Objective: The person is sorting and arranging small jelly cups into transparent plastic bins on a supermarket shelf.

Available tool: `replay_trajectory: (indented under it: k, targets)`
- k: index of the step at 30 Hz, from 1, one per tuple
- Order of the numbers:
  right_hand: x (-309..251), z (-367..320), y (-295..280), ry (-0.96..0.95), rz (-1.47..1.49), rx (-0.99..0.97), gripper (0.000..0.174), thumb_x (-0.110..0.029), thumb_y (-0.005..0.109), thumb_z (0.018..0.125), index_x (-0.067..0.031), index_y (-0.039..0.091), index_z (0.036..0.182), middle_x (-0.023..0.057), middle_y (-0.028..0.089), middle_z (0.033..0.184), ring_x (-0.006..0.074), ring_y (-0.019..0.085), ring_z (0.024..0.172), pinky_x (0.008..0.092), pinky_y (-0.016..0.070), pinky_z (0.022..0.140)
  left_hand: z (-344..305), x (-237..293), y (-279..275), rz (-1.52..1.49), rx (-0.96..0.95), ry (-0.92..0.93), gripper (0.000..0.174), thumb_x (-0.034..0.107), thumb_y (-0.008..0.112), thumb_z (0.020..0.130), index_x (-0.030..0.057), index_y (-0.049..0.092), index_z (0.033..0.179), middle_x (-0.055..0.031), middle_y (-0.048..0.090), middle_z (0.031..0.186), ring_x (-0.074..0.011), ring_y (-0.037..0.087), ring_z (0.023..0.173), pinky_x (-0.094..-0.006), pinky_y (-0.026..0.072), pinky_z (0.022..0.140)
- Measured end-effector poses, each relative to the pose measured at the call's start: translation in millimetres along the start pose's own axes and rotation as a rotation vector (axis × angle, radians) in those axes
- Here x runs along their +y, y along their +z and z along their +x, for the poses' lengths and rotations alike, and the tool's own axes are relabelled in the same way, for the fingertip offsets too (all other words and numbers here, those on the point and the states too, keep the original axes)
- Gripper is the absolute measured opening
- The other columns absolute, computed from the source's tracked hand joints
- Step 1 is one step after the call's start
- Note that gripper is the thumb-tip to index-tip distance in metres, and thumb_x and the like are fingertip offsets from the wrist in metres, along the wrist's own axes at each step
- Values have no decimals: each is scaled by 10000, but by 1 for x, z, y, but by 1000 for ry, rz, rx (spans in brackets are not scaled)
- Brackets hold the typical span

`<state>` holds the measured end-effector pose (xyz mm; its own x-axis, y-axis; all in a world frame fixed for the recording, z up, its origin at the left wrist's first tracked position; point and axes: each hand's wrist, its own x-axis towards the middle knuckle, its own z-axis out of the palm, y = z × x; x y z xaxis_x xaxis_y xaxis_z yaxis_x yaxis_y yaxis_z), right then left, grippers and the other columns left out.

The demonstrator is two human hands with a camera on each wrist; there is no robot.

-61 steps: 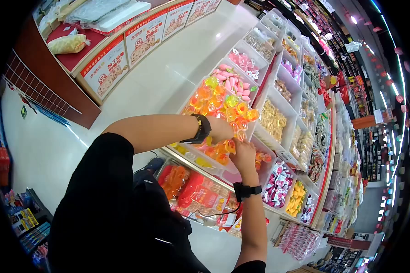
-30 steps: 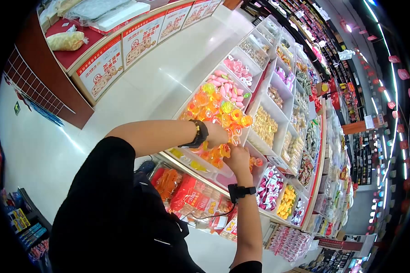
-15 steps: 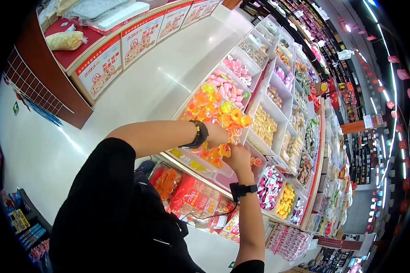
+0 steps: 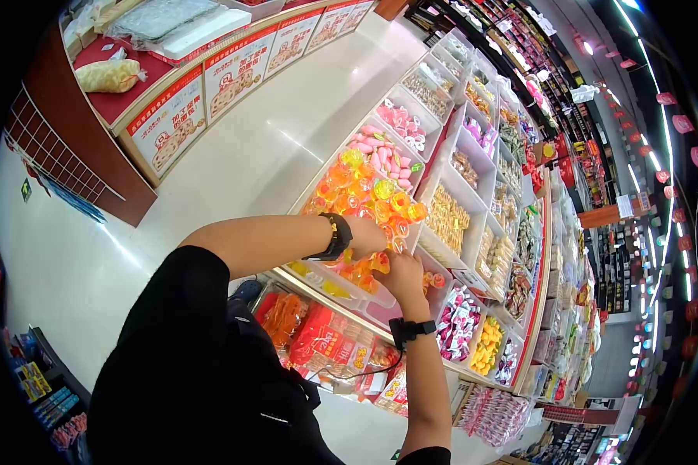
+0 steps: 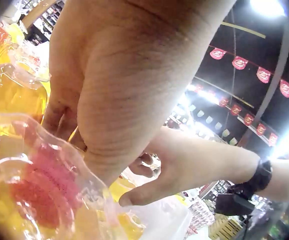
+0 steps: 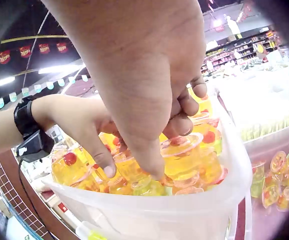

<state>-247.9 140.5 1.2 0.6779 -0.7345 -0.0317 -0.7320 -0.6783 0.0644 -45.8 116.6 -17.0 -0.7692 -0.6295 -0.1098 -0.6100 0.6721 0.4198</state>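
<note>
Orange and yellow jelly cups (image 4: 349, 186) with clear rims heap up in a translucent white plastic bin (image 6: 154, 210). My left hand (image 4: 367, 237) reaches in over the heap; its thumb points down among the cups in the right wrist view, and its fingertips are mostly hidden. Beside it, near the bin's edge, my right hand (image 4: 402, 275) bends its fingers over an orange jelly cup (image 6: 182, 157), thumb on the cup's other side. Close to the left wrist camera lies a large cup with a red piece (image 5: 47, 192) inside.
Pink wrapped sweets (image 4: 384, 153) fill the bin beyond. Gold-wrapped sweets (image 4: 446, 218), purple-and-white sweets (image 4: 457, 322) and yellow sweets (image 4: 487, 346) occupy neighbouring bins. Red packets (image 4: 326, 337) sit on a shelf below. Across the aisle stands a counter with printed panels (image 4: 167, 124).
The head view has shifted slightly. Both hands stay over the jelly cups, the right hand moving only a little among them.
</note>
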Motion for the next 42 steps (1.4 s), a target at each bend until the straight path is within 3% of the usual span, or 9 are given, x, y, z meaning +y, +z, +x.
replay_trajectory:
  k: [10,19,24,27,30,34,35,38,42]
  targets:
    - [10,-1,19,79,167,148,305,-305,702,867,-61,739,1047,174,673,749,379,651,755,505,491,710,6,-3,7,30,26,-17,236,124,789,615,-2,724,803,-183,701,767,-373,692,741,-476,536,634]
    - [13,-14,12,221,344,184,308,-225,722,872,-59,713,1131,117,614,635,282,592,569,425,462,577,2,-1,5,-11,-5,-44,189,127,781,632,6,726,766,-173,695,737,-371,685,719,-485,523,620]
    - [14,-31,-4,385,565,262,252,-221,665,923,-67,708,1118,104,557,618,223,577,591,367,456,587,-12,7,-9,-26,21,1,158,118,754,631,-2,695,717,-181,660,695,-382,664,695,-500,502,611]
    - [13,-50,6,465,732,354,212,-184,642,944,-57,702,1103,93,555,633,164,551,584,323,432,573,-3,1,-3,2,-51,9,213,95,788,641,-1,722,819,-180,708,818,-372,696,782,-474,540,671]
    - [14,-71,19,505,883,437,197,-140,613,965,-43,686,1119,42,581,691,101,525,630,279,417,588,8,-10,7,37,-75,29,174,90,773,645,-4,712,777,-169,692,759,-375,680,732,-488,529,653]
    - [-12,-109,8,567,1234,591,188,-91,585,989,-17,666,1140,-46,583,800,53,488,719,230,396,629,-5,-5,-5,-15,88,79,320,105,751,679,-20,661,959,-209,678,880,-417,667,844,-502,536,717]
    - [-24,-125,3,640,1297,617,166,-82,588,995,-4,664,1120,-68,562,826,42,476,740,210,379,643,-4,4,-16,56,-58,-9,366,123,764,688,-9,653,1011,-207,679,940,-411,662,902,-503,528,765]
    - [-60,-172,15,816,1467,611,149,-76,594,990,-9,668,1101,-67,543,798,28,455,726,206,365,630,-5,2,-19,28,-198,-34,426,129,758,694,-2,634,1079,-208,670,1028,-403,649,966,-507,513,821]
    - [-101,-226,76,854,1441,578,132,-59,597,973,-17,684,1063,-57,517,732,26,434,665,208,344,585,-5,12,-22,-17,-188,-66,552,98,783,713,8,612,1230,-197,639,1224,-381,610,1134,-462,495,963]
